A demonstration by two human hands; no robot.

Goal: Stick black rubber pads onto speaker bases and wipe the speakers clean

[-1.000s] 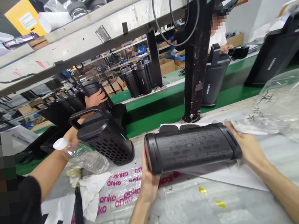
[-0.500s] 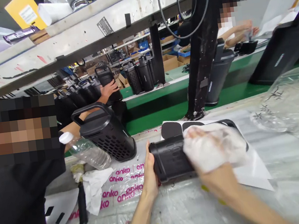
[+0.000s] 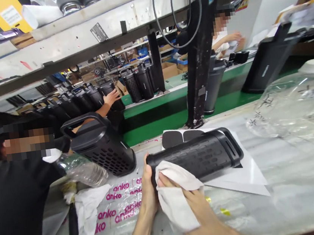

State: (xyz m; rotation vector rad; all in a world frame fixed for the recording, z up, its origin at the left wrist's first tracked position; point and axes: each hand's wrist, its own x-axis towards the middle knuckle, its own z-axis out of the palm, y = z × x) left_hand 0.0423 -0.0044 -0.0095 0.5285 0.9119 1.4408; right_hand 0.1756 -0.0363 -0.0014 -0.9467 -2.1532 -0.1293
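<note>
A black speaker housing (image 3: pixel 196 154) with a carrying handle and oval-patterned side lies on its side on the bench, handle to the right. My left hand (image 3: pixel 148 187) grips its left end, fingers partly hidden behind it. My right hand (image 3: pixel 190 201) is closed on a white cloth (image 3: pixel 175 176) and presses it against the side close to that left end. Under the housing is a white sheet (image 3: pixel 247 180) carrying dark rounded stickers (image 3: pixel 172 138). A second black speaker housing (image 3: pixel 103 147) stands upright to the left, its grille holes showing.
Left of my hands are a water bottle (image 3: pixel 83 170), a black-handled brush (image 3: pixel 73 230) and a crumpled white cloth (image 3: pixel 89 209). A large clear plastic jug (image 3: pixel 300 100) stands right. A co-worker's hand (image 3: pixel 111 98) touches housings beyond. A black post (image 3: pixel 195 59) and shelf (image 3: pixel 78 39) border the bench.
My right hand has swept the cloth from the handle end leftward to the base end of the housing. The co-worker's held housing has come down among the others. The view has shifted slightly.
</note>
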